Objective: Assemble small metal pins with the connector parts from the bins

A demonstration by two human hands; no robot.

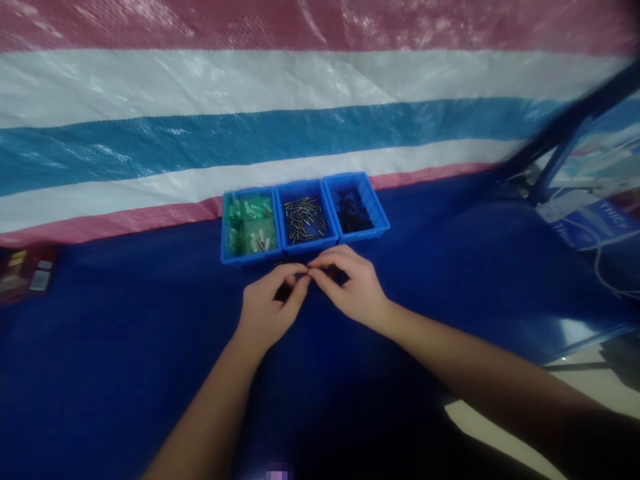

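Note:
My left hand [273, 300] and my right hand [350, 283] meet fingertip to fingertip just in front of three blue bins. Thumb and forefinger of each are pinched together; whatever lies between them is too small to make out. The left blue bin [225, 250] holds green bags and several whitish pieces [260, 240]. Thin brass-and-dark metal pins [304, 219] fill the middle bin [307, 247]. In the right bin [373, 232] lie small dark parts [351, 210] whose kind I cannot tell.
The bins stand on a dark blue tabletop [125, 347] against a striped plastic sheet [200, 140]. A dark red box [30, 273] lies at the left. To the right are a slanted metal frame [550, 143], a blue-and-white package [595, 220] and a white cable [599, 263].

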